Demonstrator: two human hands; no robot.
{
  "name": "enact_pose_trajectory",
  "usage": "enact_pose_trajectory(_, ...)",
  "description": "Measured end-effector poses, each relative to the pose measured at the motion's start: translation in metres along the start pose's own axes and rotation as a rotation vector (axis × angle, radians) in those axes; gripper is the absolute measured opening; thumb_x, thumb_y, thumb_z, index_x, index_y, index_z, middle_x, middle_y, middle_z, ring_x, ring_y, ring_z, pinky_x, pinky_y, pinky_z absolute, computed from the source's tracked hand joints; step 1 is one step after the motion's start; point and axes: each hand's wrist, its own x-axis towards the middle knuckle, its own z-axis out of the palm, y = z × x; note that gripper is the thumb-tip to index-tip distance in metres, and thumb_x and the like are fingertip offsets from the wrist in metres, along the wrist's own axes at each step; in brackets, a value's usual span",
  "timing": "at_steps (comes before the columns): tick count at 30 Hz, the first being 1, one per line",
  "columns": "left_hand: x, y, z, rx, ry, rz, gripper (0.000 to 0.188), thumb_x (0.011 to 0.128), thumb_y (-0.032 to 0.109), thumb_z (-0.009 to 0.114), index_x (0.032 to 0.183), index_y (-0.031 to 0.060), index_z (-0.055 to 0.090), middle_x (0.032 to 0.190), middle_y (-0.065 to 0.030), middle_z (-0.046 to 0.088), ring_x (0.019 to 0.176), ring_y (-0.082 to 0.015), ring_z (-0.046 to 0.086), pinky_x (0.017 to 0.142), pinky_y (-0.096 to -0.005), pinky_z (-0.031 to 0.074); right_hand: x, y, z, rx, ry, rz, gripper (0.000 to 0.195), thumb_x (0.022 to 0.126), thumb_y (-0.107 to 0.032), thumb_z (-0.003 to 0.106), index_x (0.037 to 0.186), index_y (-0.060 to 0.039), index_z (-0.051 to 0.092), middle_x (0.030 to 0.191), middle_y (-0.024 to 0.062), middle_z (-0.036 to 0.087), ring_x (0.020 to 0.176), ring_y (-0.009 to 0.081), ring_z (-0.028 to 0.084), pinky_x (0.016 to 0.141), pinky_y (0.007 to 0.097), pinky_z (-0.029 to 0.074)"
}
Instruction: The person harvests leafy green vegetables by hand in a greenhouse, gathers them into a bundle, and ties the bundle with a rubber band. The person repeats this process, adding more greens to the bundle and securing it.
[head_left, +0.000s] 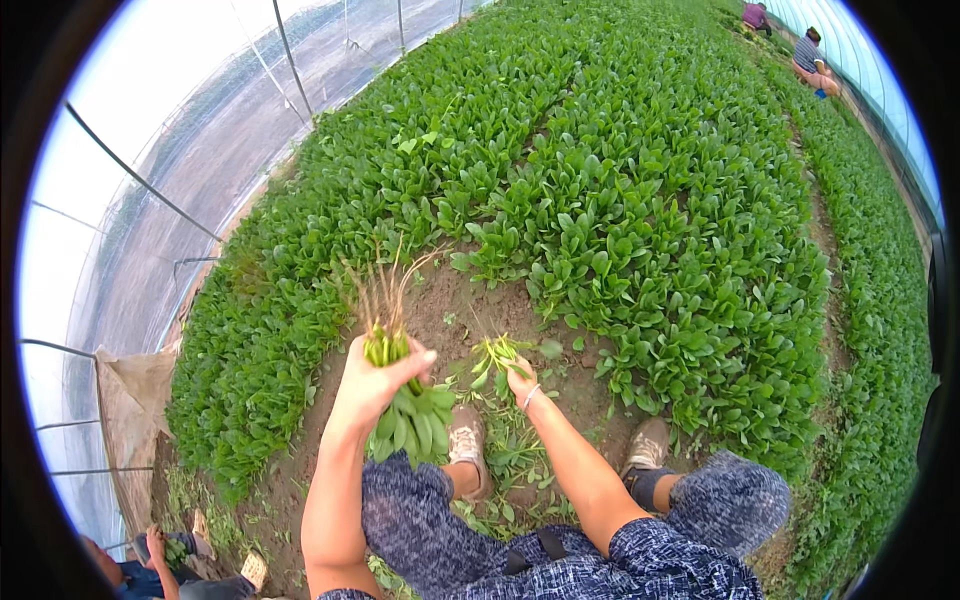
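My left hand (382, 379) grips a bunch of spinach-like leafy greens (412, 424). Its long thin roots (386, 292) point away from me and the broad leaves hang towards my knee. To the right, my right hand (523, 381) is closed around a small tuft of yellowish stems and leaves (499, 352). A thin band circles the right wrist. The two hands are apart, both held above bare brown soil (465, 304). Dropped leaves and stems (517, 454) litter the ground between my shoes.
A dense bed of growing greens (600, 165) spreads ahead. Clear plastic greenhouse film (180, 142) on metal hoops runs along the left. One person (150, 562) sits at lower left holding greens. Two more people, one in a striped top (810, 56), are at far upper right.
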Motion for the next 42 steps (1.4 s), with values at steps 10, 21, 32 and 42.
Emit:
enact_pose_trajectory(10,-0.03,0.005,0.028,-0.12,-0.149,0.063,0.038,0.066,0.013,0.084,0.095,0.0043,0.061,0.08,0.0025,0.059,0.074,-0.008,0.055,0.076,-0.026,0.046,-0.119,-0.122,0.06,-0.194,-0.011,-0.661,0.056,0.098,-0.039,0.039,0.133,0.0045,0.042,0.141,0.0285,0.034,0.134,0.0395,0.028,0.112,0.0432,0.018)
enact_pose_trajectory(21,-0.041,-0.006,0.023,-0.383,-0.069,0.13,0.03,0.063,0.002,0.078,0.087,0.0063,0.061,0.082,0.0017,0.063,0.074,-0.0112,0.058,0.072,-0.026,0.047,-0.184,-0.18,0.033,0.573,-0.797,-0.189,0.052,0.09,-0.018,0.053,0.138,-0.0044,0.039,0.135,0.0114,0.048,0.122,0.0253,0.047,0.104,0.0414,0.034)
enact_pose_trajectory(32,-0.036,-0.012,0.006,-0.021,-0.399,0.081,0.027,0.061,0.001,0.073,0.084,0.0053,0.059,0.077,0.0032,0.057,0.07,-0.0086,0.053,0.065,-0.0244,0.044,-0.181,-0.199,0.042,-0.109,0.186,-0.988,0.015,0.095,-0.013,0.052,0.107,-0.0032,0.05,0.087,0.0034,0.056,0.071,0.0095,0.052,0.06,0.0235,0.045)
enact_pose_trajectory(42,-0.034,-0.011,-0.003,0.011,-0.383,0.062,0.024,0.058,0.004,0.07,0.079,0.0063,0.057,0.075,0.004,0.055,0.071,-0.0089,0.051,0.068,-0.0245,0.042,-0.204,-0.214,0.027,-0.278,-0.328,-0.791,0.037,0.073,-0.007,0.075,0.107,-0.0028,0.06,0.1,0.0042,0.062,0.086,0.011,0.059,0.076,0.0276,0.052)
